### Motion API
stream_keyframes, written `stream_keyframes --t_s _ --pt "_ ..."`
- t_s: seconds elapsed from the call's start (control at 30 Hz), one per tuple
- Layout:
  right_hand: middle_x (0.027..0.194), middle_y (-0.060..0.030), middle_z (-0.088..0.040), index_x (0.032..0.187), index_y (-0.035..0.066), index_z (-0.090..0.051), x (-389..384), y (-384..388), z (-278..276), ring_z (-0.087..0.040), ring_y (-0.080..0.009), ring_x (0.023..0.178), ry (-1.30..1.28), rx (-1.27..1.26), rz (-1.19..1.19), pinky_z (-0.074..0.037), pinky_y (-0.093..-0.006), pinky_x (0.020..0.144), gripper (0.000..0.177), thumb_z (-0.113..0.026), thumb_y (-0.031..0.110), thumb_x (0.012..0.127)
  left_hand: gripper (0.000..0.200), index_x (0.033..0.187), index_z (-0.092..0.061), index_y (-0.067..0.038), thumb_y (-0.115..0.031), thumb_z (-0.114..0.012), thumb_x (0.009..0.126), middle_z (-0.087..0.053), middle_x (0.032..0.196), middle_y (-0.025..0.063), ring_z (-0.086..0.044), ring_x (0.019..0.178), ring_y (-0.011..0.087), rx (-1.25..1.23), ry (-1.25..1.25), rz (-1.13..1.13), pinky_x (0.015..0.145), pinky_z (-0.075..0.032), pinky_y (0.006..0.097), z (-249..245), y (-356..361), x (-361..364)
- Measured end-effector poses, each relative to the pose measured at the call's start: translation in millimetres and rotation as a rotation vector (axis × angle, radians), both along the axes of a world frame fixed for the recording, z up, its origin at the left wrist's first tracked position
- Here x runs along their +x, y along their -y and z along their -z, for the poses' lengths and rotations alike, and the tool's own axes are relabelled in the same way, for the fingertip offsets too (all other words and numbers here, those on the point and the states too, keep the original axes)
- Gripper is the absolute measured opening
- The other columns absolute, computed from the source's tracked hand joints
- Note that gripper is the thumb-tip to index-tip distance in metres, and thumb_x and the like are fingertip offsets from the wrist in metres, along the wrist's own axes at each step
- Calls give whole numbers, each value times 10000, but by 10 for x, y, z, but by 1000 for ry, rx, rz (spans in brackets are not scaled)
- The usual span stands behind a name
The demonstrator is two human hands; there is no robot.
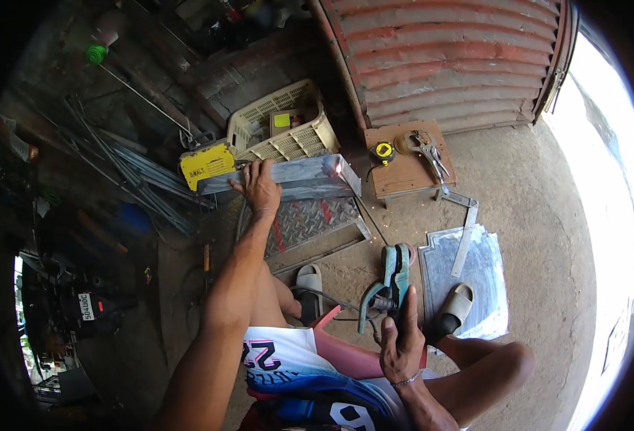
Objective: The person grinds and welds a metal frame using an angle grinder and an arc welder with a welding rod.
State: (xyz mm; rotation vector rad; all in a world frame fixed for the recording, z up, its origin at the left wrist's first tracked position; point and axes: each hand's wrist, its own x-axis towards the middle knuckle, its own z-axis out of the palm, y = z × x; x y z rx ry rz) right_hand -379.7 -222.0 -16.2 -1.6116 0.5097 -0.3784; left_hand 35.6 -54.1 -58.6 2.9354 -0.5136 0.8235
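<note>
My left hand [261, 188] lies with spread fingers on top of a long grey metal box section [299, 171]. A bright glowing spot shows at the section's right end, with small sparks below it. My right hand [403, 341] is closed around a teal welding electrode holder [389, 280], its index finger stretched along it and the other fingers curled; part of the grip is hidden behind the hand. A thin dark rod [374, 223] runs from the holder up toward the section's end. Under the section is a checkered metal plate [310, 223] with red marks.
A yellow DeWalt tool [208, 167] and a cream crate [285, 118] are beyond the section. A low wooden stool [410, 176] bears a tape measure [383, 151] and locking pliers [432, 154]. A metal square [465, 237] crosses a grey sheet [489, 287] under my right foot.
</note>
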Motion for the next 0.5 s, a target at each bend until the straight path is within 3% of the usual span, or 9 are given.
stream_keyframes --t_s 0.5 --pt "809 -209 -638 1579 37 -289 28 12 -44 -618 -270 669 -46 -26 -21 -505 -364 644 626 -551 138 1019 636 1197 -566 -247 -112 -866 653 -523 1250 4 -429 1321 273 7 -8 -13 1078 -175 770 -11 4 -2"
